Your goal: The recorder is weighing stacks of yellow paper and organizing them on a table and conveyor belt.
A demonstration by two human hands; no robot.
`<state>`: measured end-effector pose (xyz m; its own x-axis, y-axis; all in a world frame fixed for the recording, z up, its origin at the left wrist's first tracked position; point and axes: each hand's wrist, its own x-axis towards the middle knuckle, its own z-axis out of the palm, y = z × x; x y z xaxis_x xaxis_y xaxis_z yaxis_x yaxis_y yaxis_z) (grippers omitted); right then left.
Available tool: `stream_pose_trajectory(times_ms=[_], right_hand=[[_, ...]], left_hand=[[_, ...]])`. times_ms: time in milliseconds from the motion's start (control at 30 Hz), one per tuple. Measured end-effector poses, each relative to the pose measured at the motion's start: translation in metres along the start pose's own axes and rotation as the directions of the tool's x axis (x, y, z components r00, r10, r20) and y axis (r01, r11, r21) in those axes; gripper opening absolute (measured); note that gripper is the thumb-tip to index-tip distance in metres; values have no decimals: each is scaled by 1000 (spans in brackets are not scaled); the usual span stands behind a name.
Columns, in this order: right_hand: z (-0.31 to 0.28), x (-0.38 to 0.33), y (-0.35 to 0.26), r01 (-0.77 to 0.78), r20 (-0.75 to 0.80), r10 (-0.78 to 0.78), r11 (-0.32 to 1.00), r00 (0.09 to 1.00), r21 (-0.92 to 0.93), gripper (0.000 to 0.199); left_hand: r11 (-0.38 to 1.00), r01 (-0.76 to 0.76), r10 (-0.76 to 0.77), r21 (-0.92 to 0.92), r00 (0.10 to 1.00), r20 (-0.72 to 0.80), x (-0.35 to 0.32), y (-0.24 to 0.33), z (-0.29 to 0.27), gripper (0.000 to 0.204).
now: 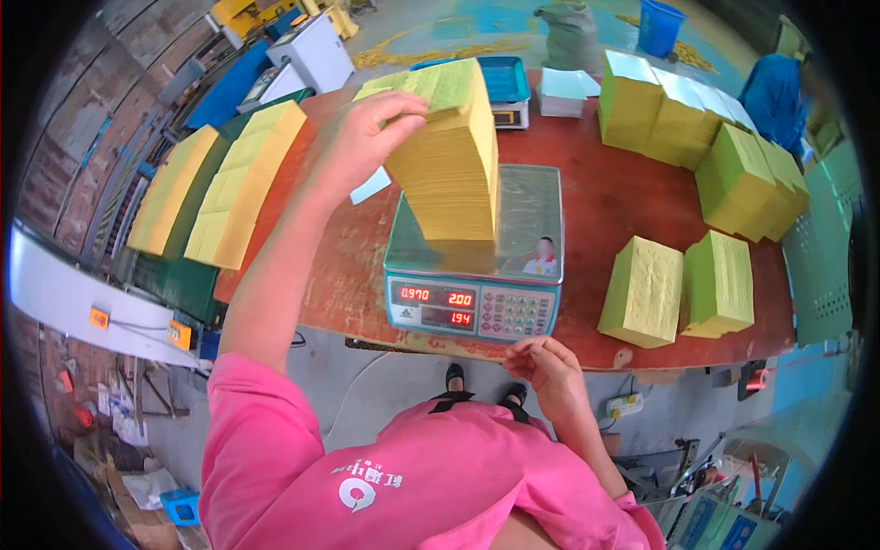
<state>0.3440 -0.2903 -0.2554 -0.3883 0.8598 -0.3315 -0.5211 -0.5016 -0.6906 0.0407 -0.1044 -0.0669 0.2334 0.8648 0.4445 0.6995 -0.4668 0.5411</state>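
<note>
A tall stack of yellow paper sheets (446, 183) stands on the metal pan (527, 215) of a digital scale (431, 316), leaning slightly to the left. Its lower front display glows red above a small keypad. My left hand (371, 128) reaches up to the top left edge of the stack, thumb and fingers closed around the uppermost sheets. In front of the scale, near the table edge, my right hand (548, 367) hangs with its fingers curled together. Nothing shows between them.
Two yellow paper blocks (646, 289) stand right of the scale, with several more (632, 105) behind. Other yellow stacks (234, 188) lie at the left. Behind the scale are a blue tray (509, 78) and pale sheets (561, 94). A person in blue (775, 96) is at the far right.
</note>
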Motion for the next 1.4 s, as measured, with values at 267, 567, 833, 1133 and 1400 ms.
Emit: stream_pose_trajectory(times_ms=[267,567,833,1133,1400], right_hand=[[42,22,-21,117,98,-122,991,988,61,39],[55,-23,-51,349,-176,-341,937,923,13,54],[-45,-75,-101,419,-287,-504,853,814,-310,48],[-213,-60,-244,207,-291,-839,420,460,-884,43],[-267,-38,-289,-40,-359,-716,421,598,-906,37]], left_hand=[[664,-545,637,511,770,-7,-74,64,12,13],[628,-778,774,33,628,84,-142,79,110,29],[193,780,-46,-595,613,789,-104,107,225,27],[454,670,-42,-587,674,737,30,209,364,18],[494,754,-191,-434,581,791,53,218,417,20]])
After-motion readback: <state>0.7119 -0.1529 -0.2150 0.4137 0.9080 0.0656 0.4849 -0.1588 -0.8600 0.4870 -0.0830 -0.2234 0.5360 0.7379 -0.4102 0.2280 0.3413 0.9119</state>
